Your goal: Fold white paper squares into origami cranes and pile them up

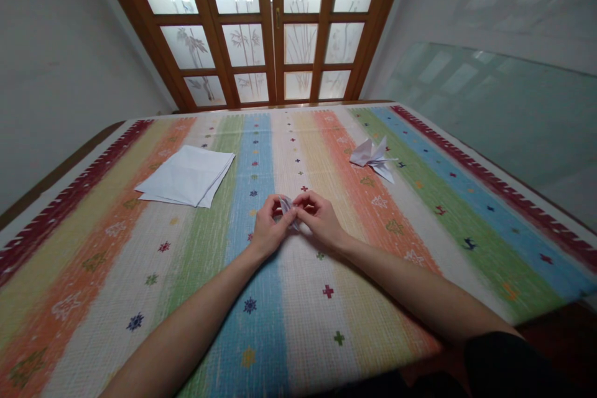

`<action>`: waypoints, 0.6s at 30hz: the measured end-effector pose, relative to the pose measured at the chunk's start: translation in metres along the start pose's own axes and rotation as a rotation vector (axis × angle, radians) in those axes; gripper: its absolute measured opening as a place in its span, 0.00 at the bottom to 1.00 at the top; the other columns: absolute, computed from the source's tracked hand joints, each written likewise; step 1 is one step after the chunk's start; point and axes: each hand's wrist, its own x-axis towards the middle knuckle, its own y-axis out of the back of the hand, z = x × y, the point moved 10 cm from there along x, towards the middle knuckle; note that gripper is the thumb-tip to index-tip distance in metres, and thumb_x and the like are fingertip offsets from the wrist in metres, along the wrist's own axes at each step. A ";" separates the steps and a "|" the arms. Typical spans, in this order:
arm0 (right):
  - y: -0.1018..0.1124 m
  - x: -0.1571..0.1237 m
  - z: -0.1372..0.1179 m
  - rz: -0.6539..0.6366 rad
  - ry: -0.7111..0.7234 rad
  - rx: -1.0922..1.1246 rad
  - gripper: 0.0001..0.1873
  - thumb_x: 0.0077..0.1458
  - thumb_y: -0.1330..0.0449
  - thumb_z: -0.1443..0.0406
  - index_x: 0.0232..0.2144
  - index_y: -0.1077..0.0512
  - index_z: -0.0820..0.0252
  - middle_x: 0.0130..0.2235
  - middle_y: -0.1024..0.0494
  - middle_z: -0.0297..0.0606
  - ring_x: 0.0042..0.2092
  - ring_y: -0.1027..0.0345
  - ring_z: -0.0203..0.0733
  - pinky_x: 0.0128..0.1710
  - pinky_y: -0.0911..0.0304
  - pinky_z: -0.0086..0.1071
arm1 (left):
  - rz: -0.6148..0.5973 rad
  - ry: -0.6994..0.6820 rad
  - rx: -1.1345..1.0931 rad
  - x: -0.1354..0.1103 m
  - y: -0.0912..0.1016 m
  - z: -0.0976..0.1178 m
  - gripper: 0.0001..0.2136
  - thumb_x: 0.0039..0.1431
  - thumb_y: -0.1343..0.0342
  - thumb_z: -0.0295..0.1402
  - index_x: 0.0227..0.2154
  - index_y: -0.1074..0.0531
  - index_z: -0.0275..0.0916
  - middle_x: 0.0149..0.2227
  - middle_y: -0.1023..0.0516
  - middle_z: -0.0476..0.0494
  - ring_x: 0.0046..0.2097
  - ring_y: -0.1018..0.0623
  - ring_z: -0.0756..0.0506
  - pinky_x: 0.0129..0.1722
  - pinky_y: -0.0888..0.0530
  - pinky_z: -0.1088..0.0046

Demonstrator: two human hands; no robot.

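Between my two hands, just above the middle of the tablecloth, is a small piece of folded white paper [286, 204]. My left hand [270, 224] pinches it from the left, thumb and fingers closed. From the right, my right hand [319, 216] grips it too, the fingertips of both hands nearly meeting. Much of the paper is covered by my fingers, so its full shape cannot be made out. Beyond my right hand, a folded paper crane [372, 154] rests on the cloth. Off to the left lies a stack of white paper sheets [186, 174], slightly fanned out.
A striped, patterned tablecloth [153, 261] covers the table. Wooden doors [274, 43] with frosted glass panes stand past its far edge. On the right, a glass panel [489, 112] leans along the wall; a plain wall [60, 43] is on the left.
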 end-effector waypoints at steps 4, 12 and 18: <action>0.010 0.001 -0.004 0.080 0.043 -0.039 0.08 0.51 0.38 0.61 0.27 0.30 0.59 0.26 0.28 0.32 0.28 0.35 0.34 0.29 0.39 0.30 | -0.009 0.052 -0.061 0.005 0.003 -0.009 0.12 0.53 0.38 0.42 0.31 0.28 0.37 0.30 0.24 0.47 0.32 0.27 0.49 0.34 0.30 0.74; 0.017 0.010 -0.025 0.017 0.158 -0.096 0.06 0.51 0.39 0.64 0.34 0.26 0.57 0.30 0.28 0.33 0.30 0.35 0.34 0.29 0.39 0.30 | -0.179 0.200 -0.254 0.002 -0.013 -0.027 0.17 0.52 0.38 0.48 0.33 0.26 0.37 0.29 0.26 0.49 0.29 0.30 0.51 0.32 0.33 0.76; 0.009 0.009 -0.037 -0.071 0.240 -0.179 0.08 0.52 0.41 0.67 0.36 0.26 0.56 0.33 0.28 0.34 0.31 0.36 0.33 0.29 0.39 0.29 | -0.224 0.266 -0.267 -0.003 -0.020 -0.032 0.20 0.49 0.37 0.50 0.31 0.28 0.36 0.27 0.30 0.52 0.27 0.35 0.53 0.27 0.37 0.78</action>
